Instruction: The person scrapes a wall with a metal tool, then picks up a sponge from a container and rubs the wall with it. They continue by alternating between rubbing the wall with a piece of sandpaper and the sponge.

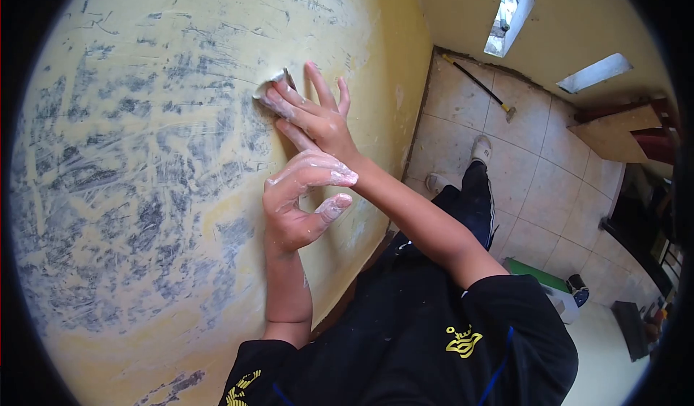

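Observation:
My right hand presses a small folded piece of sandpaper flat against the wall. Two fingers lie over the sheet, while the others stick out away from it. Close to the right wrist, my left hand is curved in a C shape, thumb and fingers apart, with nothing between them. White dust coats the fingers of both hands. The yellowish wall carries broad grey, scraped-looking patches and scattered dark marks around the sandpaper.
A tool with a dark handle and yellow ends lies on the tiled floor by the far wall. Brown boards stand at the right. A green object lies behind my right shoulder. My shoe is close to the wall's base.

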{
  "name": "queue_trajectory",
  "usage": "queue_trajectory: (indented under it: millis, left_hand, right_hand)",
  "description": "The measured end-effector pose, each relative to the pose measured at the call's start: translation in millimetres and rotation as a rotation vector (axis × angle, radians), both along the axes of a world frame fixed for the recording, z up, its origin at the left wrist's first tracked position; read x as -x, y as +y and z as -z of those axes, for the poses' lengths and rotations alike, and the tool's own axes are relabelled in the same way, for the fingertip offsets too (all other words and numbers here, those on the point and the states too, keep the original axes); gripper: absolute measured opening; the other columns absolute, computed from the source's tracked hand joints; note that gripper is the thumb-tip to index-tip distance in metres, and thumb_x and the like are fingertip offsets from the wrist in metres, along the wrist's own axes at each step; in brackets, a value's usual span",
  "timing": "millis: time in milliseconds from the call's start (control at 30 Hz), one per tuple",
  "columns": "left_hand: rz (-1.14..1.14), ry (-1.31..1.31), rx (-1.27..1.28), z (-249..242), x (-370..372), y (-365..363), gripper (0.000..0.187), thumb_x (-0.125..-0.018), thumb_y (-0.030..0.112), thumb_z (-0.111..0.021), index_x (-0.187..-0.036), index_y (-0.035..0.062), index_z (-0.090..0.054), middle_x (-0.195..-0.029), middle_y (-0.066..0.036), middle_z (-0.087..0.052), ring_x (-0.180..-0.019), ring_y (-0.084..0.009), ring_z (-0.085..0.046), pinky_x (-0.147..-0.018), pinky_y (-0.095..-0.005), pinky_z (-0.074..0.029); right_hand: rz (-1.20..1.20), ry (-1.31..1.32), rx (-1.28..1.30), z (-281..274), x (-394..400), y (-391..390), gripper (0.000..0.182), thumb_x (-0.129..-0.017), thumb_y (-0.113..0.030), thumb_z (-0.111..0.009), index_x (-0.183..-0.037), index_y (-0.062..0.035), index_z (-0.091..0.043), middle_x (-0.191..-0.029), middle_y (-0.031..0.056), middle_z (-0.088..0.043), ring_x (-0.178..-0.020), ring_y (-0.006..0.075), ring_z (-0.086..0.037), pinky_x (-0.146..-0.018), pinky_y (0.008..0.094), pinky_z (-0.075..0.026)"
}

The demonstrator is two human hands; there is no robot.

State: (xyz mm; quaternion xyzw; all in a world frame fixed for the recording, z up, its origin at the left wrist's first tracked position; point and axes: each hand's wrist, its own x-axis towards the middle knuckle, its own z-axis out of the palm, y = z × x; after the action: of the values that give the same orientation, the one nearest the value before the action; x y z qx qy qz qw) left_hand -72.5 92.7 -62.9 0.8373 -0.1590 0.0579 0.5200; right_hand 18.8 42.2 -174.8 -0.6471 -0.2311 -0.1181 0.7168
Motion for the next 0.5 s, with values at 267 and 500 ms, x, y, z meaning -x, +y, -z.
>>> queue_trajectory:
  millis: [267, 500]
  left_hand:
    - [-0.046, -0.035, 0.064, -4.2, 3.4, -7.3, 0.044, -0.102, 0.043, -0.069, -0.097, -0.0004, -0.073, -0.093, -0.015, -0.077, -0.089, -0.0285, -0.071, -0.083, -0.0401, -0.057]
    - [-0.053, -0.074, 0.122, -8.2, 3.4, -15.5, 0.054, -0.107, 0.050, -0.059, -0.091, -0.0010, -0.068, -0.088, -0.017, -0.073, -0.081, -0.0286, -0.068, -0.077, -0.0415, -0.053]
  right_hand:
    - [0.046, -0.037, 0.115, -6.3, -5.8, -0.1, 0.047, -0.107, -0.029, -0.058, -0.154, -0.0253, -0.058, -0.161, 0.0015, -0.054, -0.162, 0.0401, -0.018, -0.121, 0.0681, 0.006]
    - [0.103, 0.072, 0.115, 1.0, -11.0, -2.0, 0.047, -0.105, -0.029, -0.062, -0.152, -0.0296, -0.060, -0.157, -0.0013, -0.058, -0.161, 0.0392, -0.022, -0.121, 0.0703, 0.003]
